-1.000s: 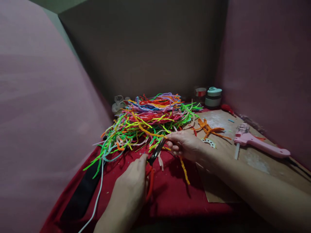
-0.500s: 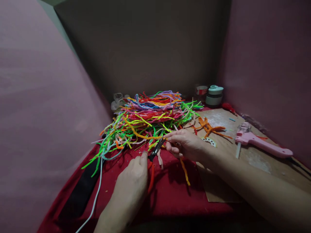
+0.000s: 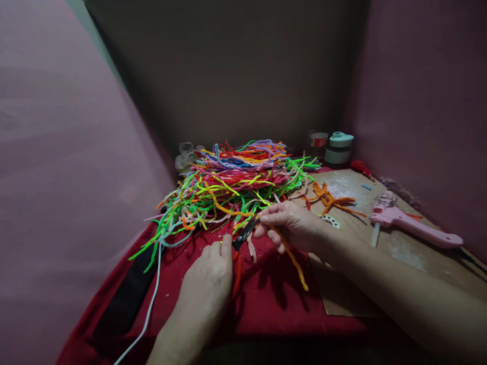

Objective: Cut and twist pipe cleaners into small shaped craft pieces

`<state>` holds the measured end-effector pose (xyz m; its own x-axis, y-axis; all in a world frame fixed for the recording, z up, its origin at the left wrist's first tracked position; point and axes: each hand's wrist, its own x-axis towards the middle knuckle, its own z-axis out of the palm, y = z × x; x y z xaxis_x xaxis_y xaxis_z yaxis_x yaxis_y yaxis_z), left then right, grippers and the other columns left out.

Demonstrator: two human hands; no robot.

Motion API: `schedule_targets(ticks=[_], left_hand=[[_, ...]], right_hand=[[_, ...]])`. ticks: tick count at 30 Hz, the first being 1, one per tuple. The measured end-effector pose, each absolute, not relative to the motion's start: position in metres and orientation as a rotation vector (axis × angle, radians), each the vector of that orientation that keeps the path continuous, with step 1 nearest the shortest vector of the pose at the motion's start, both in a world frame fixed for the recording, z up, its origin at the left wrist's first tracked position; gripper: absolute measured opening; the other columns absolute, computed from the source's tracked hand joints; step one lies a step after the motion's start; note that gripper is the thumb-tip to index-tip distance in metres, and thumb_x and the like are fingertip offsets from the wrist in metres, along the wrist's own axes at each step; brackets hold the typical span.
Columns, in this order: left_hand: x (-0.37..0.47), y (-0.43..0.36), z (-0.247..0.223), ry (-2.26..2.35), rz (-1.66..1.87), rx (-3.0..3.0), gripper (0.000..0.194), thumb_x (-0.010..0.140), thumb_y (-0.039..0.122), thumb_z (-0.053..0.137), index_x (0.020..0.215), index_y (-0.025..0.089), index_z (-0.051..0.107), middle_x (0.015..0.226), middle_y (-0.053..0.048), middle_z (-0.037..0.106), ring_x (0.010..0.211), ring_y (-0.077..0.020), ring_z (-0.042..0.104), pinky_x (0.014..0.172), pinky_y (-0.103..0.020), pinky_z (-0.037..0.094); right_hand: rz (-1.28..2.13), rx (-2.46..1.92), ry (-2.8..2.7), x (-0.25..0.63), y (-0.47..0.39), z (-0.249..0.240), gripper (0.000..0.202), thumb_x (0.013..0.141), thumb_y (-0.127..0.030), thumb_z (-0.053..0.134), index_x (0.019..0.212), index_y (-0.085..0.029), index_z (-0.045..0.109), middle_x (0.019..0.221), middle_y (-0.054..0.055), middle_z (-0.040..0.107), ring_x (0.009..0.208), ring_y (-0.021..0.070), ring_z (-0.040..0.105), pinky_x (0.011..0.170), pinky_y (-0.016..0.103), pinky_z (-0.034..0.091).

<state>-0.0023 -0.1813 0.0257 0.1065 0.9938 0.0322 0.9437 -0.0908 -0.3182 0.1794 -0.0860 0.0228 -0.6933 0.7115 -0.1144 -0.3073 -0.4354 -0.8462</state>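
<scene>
In the head view, my left hand point(image 3: 209, 268) is closed around pliers point(image 3: 243, 235) with red handles and dark, narrow jaws that point up and right. The jaw tips meet the fingertips of my right hand point(image 3: 285, 223). Pinched between those fingers is an orange-yellow pipe cleaner point(image 3: 294, 261), whose loose end hangs down over the red cloth. Another stretch of similar colour runs left from the jaws into the pile; I cannot tell if it is the same piece. Behind both hands lies a large heap of multicoloured pipe cleaners point(image 3: 243, 175).
A pink glue gun point(image 3: 414, 225) rests on a brown board point(image 3: 350, 284) at right, near a bent orange pipe-cleaner shape point(image 3: 329, 198). A mint-lidded container point(image 3: 338, 148) stands behind. At left are a black strip point(image 3: 125, 294) and a white cord point(image 3: 150, 309).
The hanging end of the orange-yellow pipe cleaner has swung right, and more of it shows below my right fingers. Both hands stay nearly in place; the view has shifted slightly.
</scene>
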Motion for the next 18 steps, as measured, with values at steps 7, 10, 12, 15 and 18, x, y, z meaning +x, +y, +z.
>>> schedule_targets(ticks=[7,10,12,15,18], left_hand=[[-0.0018,-0.1812,0.0232,-1.892,0.268,-2.091,0.050,0.079,0.001,0.027,0.127,0.010,0.040,0.094,-0.013,0.060,0.084,-0.0216,0.058,0.071,-0.032,0.049],[-0.0018,-0.1811,0.0221,-1.868,0.229,-2.094,0.049,0.079,0.002,0.029,0.126,0.009,0.040,0.094,-0.014,0.060,0.084,-0.0216,0.057,0.072,-0.033,0.049],[-0.0017,-0.1807,0.0215,-1.861,0.207,-2.099,0.049,0.079,0.002,0.028,0.126,0.008,0.040,0.093,-0.014,0.060,0.082,-0.0214,0.057,0.072,-0.034,0.049],[-0.0013,-0.1802,0.0206,-1.846,0.209,-2.095,0.050,0.078,0.001,0.028,0.127,0.007,0.039,0.094,-0.014,0.059,0.083,-0.0212,0.056,0.072,-0.033,0.049],[-0.0007,-0.1799,0.0198,-1.841,0.218,-2.076,0.050,0.079,0.001,0.028,0.127,0.006,0.039,0.094,-0.013,0.059,0.082,-0.0216,0.056,0.071,-0.032,0.049]], right_hand=[[2.115,-0.648,-1.124,0.1796,-0.0876,0.0247,0.014,0.067,-0.013,0.058,0.080,-0.012,0.055,0.060,0.005,0.067,0.034,0.0070,0.045,0.029,0.018,0.039],[2.110,-0.660,-1.132,0.1798,-0.0874,0.0241,0.012,0.068,-0.014,0.056,0.079,-0.012,0.055,0.059,0.004,0.066,0.033,0.0063,0.043,0.027,0.017,0.036],[2.107,-0.662,-1.138,0.1800,-0.0871,0.0238,0.011,0.068,-0.014,0.055,0.079,-0.012,0.056,0.058,0.003,0.065,0.032,0.0059,0.042,0.027,0.017,0.035],[2.103,-0.665,-1.141,0.1798,-0.0872,0.0245,0.012,0.068,-0.014,0.053,0.080,-0.012,0.057,0.057,0.002,0.064,0.031,0.0063,0.041,0.026,0.018,0.035],[2.098,-0.669,-1.147,0.1792,-0.0881,0.0261,0.013,0.068,-0.013,0.052,0.080,-0.012,0.056,0.055,0.002,0.063,0.030,0.0070,0.041,0.025,0.019,0.036]])
